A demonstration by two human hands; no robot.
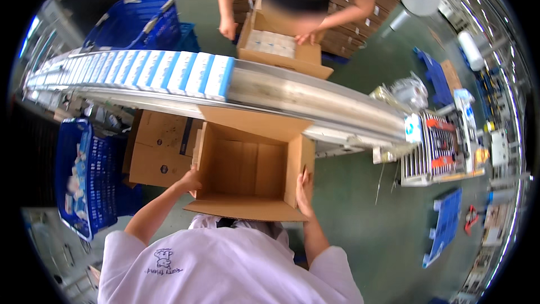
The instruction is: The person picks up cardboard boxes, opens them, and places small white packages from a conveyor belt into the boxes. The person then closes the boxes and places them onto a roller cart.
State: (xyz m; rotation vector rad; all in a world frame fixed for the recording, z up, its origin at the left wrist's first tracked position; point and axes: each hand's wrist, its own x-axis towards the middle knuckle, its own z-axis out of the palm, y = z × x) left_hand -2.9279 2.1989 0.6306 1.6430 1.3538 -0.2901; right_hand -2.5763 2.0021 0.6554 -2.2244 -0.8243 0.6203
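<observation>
Between my hands I hold a brown cardboard box (247, 166), its flaps spread and nothing inside it. My left hand (192, 181) grips its left side near the front corner. On the opposite side, my right hand (304, 192) is closed on the right wall, fingers at a slot in the cardboard. The far flap leans against the edge of the conveyor (315, 93). On that conveyor a long row of white and blue cartons (185, 73) stands upright, ending just beyond the box.
Across the conveyor a person packs a cardboard box (284, 59) holding white cartons. Blue baskets stand at the far left (132, 22) and near left (90, 174). A cardboard box (160, 146) sits left of mine. At the right are a roller stand (436, 149) and a blue pallet (444, 225).
</observation>
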